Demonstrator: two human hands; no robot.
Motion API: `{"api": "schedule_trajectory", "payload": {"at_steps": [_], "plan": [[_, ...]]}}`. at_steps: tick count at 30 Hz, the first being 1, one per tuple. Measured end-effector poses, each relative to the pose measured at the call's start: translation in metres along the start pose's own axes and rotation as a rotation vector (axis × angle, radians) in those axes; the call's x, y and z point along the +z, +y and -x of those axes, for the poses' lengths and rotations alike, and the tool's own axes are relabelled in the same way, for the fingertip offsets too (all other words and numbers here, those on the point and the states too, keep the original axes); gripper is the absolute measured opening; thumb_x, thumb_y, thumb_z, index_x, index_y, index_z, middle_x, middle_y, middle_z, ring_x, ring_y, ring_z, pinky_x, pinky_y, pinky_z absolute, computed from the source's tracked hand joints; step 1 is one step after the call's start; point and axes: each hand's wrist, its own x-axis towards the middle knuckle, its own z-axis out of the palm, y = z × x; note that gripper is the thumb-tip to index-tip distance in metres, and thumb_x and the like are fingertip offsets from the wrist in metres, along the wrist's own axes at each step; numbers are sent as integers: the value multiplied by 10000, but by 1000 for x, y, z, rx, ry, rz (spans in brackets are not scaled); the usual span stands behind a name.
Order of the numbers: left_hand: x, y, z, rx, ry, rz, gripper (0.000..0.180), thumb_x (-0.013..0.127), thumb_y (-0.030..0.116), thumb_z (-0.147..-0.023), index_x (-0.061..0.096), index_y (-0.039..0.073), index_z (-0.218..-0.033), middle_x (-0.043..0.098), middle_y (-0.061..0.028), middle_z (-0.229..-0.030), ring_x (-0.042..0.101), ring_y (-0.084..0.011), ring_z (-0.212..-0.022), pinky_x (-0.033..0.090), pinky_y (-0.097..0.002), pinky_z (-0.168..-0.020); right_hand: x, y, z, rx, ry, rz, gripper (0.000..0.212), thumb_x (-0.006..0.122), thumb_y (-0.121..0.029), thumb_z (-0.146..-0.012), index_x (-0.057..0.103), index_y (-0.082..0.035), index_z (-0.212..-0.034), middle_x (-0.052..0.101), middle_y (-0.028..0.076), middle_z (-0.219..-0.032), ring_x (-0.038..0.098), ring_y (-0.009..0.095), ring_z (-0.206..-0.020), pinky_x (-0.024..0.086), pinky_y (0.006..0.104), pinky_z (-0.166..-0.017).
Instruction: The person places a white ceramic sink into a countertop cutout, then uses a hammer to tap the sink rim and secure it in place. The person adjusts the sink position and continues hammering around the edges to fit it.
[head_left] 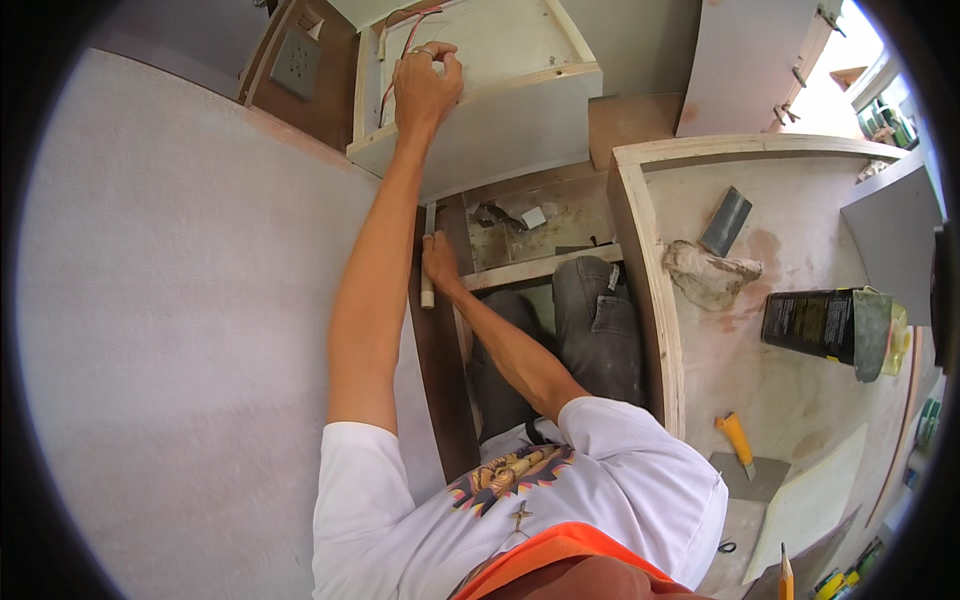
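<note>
My left hand [428, 88] is raised over the top edge of a pale box-like cabinet frame [480, 92]. Its fingers are loosely bent, the thumb and forefinger stand apart, and I see nothing between them. Thin red and black wires [408, 42] run beside its fingertips inside the frame. Lower down, my right hand [440, 262] is closed round a slim tool with a pale wooden handle [427, 298]. A light, narrow strip sticks out above the fist; what kind of tool it is, I cannot tell. The tool lies along a dark brown board [432, 350].
A broad whitish panel [200, 300] fills the left. On the right-hand surface are a grey block [726, 221], a crumpled cloth [710, 275], a dark metal can [815, 322] and a yellow-handled scraper [735, 440]. A wooden rail [530, 268] crosses before my knees. An outlet [296, 65] is at upper left.
</note>
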Motion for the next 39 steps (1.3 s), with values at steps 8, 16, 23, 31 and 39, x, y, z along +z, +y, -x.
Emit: {"api": "schedule_trajectory", "payload": {"at_steps": [8, 16, 23, 31, 39], "plan": [[6, 9, -9, 21, -7, 2, 244, 591, 213, -895, 743, 62, -1011, 725, -160, -980, 662, -340, -971, 486, -432, -890, -6, 1, -75, 51, -18, 27, 379, 391, -306, -1054, 520, 35, -1156, 622, 335, -1147, 587, 521, -1085, 454, 568, -921], [0, -6, 2, 7, 35, 86, 190, 606, 161, -859, 738, 45, -933, 718, -141, -900, 648, -326, -895, 458, -417, -915, -13, -7, -11, 60, 6, 13, 395, 389, -320, -1059, 541, 41, -1119, 622, 323, -1069, 605, 494, -1043, 454, 520, -907], [13, 9, -10, 33, 18, 83, 189, 604, 157, -856, 740, 50, -933, 718, -134, -905, 646, -319, -914, 462, -415, -911, 3, 25, -70, 178, 181, -553, 350, 604, -240, -944, 527, 27, -1157, 672, 156, -1016, 649, 308, -893, 507, 411, -798], [8, -1, -5, 21, 28, 85, 182, 611, 163, -847, 741, 57, -919, 712, -131, -891, 639, -328, -911, 464, -417, -912, -20, 1, -79, 284, -187, -935, 207, 693, -132, -865, 606, -62, -1039, 618, 44, -795, 559, 137, -666, 472, 283, -620], [10, 1, -7, 53, 45, 72, 173, 611, 163, -847, 740, 66, -909, 700, -127, -861, 630, -329, -888, 465, -418, -901, -18, -3, -95, 326, -122, -710, 177, 697, -126, -902, 593, -28, -1008, 599, 44, -717, 548, 145, -628, 472, 306, -621]]}}
